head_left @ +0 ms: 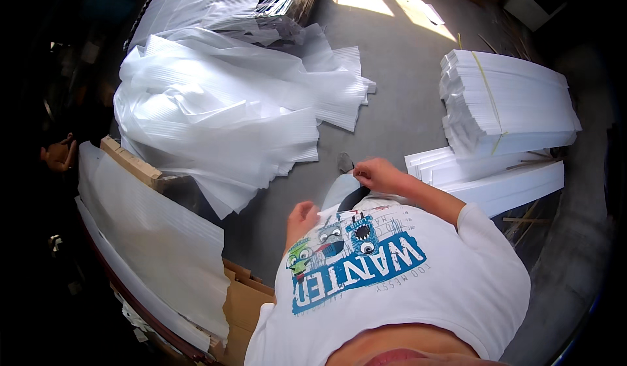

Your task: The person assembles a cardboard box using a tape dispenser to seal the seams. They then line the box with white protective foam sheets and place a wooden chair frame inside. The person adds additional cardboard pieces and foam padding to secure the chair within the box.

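Observation:
My right hand (pixel 379 174) is closed in front of my waist, its fingertips pressed together at a black strip (pixel 354 199) like a strap, which runs down to the hem of my white printed T-shirt (pixel 418 294). My left hand (pixel 302 222) sits at the shirt's left side with curled fingers. Whatever lies within those fingers is hidden. Below the hands a light blue trouser leg (pixel 338 188) and a dark grey shoe (pixel 345 162) show.
Loose translucent white sheets (pixel 215 111) spread ahead on the left, before a wrapped stack (pixel 215 0). More sheets (pixel 153 235) lean at the near left by cardboard (pixel 245 307). At right stand a strapped bundle of white strips (pixel 516 101) and long white pieces (pixel 503 186).

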### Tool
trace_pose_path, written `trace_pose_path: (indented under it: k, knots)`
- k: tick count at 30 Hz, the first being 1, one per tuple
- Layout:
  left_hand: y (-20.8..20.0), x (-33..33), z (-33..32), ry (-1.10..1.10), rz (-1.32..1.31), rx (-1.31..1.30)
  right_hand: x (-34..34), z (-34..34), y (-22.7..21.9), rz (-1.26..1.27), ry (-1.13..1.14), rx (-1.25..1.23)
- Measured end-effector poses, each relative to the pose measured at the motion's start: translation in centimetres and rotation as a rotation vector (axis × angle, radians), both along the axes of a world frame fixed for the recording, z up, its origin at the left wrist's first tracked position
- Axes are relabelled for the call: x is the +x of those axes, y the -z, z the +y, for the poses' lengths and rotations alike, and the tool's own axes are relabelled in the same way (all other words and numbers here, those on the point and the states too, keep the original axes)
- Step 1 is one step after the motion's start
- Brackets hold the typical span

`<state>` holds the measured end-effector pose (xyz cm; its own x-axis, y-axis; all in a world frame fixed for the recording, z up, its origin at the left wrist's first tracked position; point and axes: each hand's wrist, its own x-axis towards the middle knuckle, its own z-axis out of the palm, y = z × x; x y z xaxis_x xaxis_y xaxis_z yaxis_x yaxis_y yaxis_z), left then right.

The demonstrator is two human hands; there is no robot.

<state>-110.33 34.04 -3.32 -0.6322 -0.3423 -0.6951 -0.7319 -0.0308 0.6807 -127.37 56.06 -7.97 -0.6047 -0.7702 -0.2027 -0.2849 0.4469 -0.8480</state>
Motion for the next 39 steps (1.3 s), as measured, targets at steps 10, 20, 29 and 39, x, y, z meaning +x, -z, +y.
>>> trace_pose_path:
  k: [10, 20, 29, 39]
  knots:
    - [5.2, -34.4, -4.3, 0.733, 0.272, -0.465, -21.3, 7.5, 0.2, -0.257, 0.514, 0.297]
    - [13.0, -58.4, -3.7, 0.541, 0.033, -0.519, -52.6, 5.1, 5.4, -0.114, 0.059, 0.352]
    - [9.9, -74.8, -4.0, 0.265, 0.023, -0.318, -86.9, -2.8, 4.8, 0.176, -0.136, 0.307]
    - [28.2, -91.5, -17.5, -0.275, -0.218, -0.346, -96.3, -23.2, 12.2, 0.173, -0.49, 0.219]
